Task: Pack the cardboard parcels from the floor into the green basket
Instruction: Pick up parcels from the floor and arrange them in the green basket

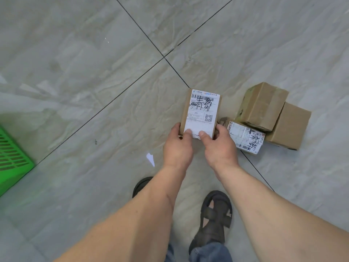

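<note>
Head view: both hands, left hand (177, 146) and right hand (220, 148), clasp one labelled parcel (201, 112); three parcels (264, 114) lie right of them, the green basket (13, 159) far left.

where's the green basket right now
In the head view the green basket sits on the floor at the far left edge, only partly in frame, well away from the parcel with the white label held in both hands.

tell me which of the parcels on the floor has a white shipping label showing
The small labelled parcel, lying nearest the right hand. The two bigger parcels behind it, the taped one and the plain one, show only bare brown cardboard.
</note>
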